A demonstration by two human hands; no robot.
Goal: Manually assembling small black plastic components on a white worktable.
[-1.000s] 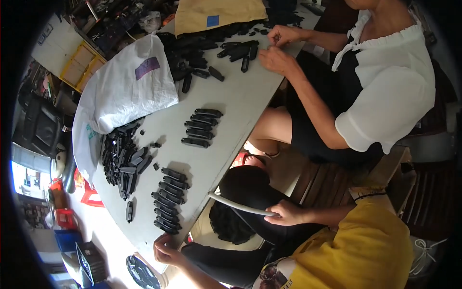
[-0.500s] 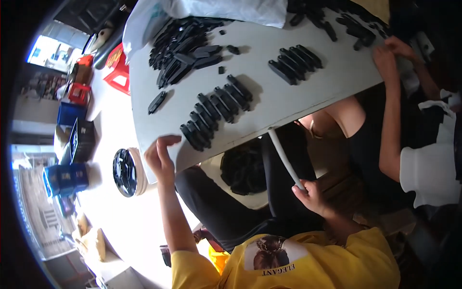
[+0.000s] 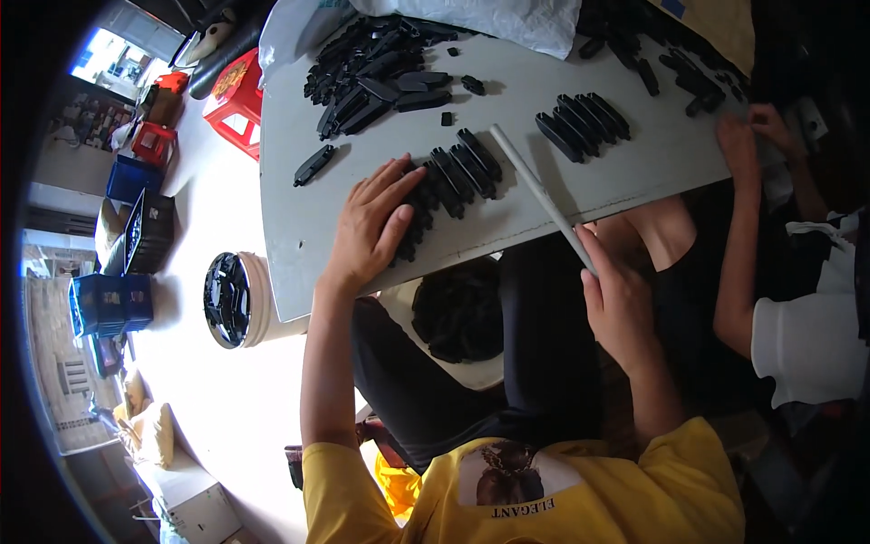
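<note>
My left hand lies with fingers stretched over the near end of a row of flat black plastic pieces on the table, hiding several of them. In my right hand is the lower end of a straight, light grey rod. The rod slants up over the table edge, its tip beside the far end of the row. A second, shorter row of black pieces stands farther right. One loose black piece lies left of my left hand, below a heap of similar pieces.
White plastic bags lie along the table's far side. Another person's hands are at the right end of the table. A bucket of black pieces stands on the floor left; another tub sits between my legs.
My left hand has moved from the table's near edge onto the row of black pieces. My right hand has raised the rod, bringing its tip over the tabletop.
</note>
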